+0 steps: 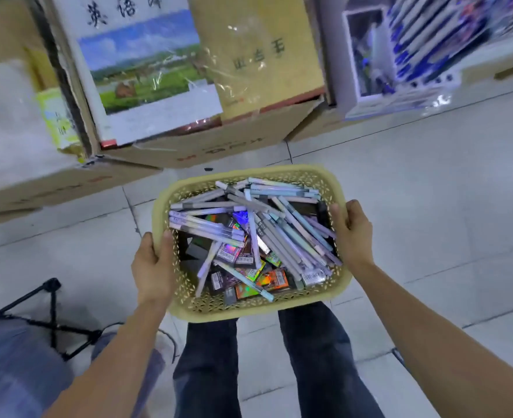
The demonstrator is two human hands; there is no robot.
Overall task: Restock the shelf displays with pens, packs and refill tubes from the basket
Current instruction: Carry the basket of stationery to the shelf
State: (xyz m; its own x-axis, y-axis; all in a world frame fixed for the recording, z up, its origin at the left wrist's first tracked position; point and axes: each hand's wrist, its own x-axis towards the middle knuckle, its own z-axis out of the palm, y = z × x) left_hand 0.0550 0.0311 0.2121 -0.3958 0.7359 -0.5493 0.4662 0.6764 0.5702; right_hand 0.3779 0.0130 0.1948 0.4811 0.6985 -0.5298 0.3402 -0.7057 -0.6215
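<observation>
A yellow perforated plastic basket (250,171) hangs above the tiled floor, carried level in front of my legs. It is heaped with pastel refill tubes (282,224), pens, and shiny holographic packs (250,274). My left hand (152,263) grips the basket's left rim, thumb over the edge. My right hand (352,233) grips the right rim the same way. A shelf display of blue-and-white pens (421,40) stands at the upper right.
Cardboard boxes (213,146) topped with shrink-wrapped notebooks stand on the floor just beyond the basket. A white display box (367,55) sits beside the pen rack. A black tripod (50,321) and another person's jeans-clad leg (20,372) are at the lower left.
</observation>
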